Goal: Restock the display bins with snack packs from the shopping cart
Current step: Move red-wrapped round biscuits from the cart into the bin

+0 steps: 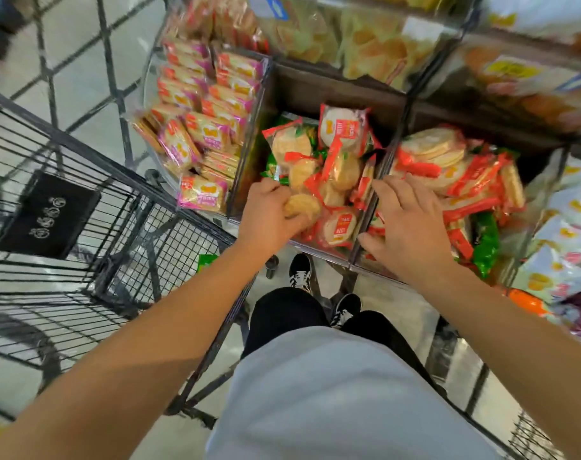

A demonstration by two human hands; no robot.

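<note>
Clear display bins [365,224] below; left hand [269,217] curled around a snack pack [302,205]; right hand [407,224] flat, fingers spread, empty.

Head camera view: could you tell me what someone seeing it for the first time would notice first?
Probably the two bare hands over the middle bin: the left hand grips a round cracker pack among red-wrapped packs, while the right hand lies spread over the divider onto the right-hand bin's pile. Next, the neat pink-edged packs in the left bin, and the black wire shopping cart at far left, which looks nearly empty.
</note>
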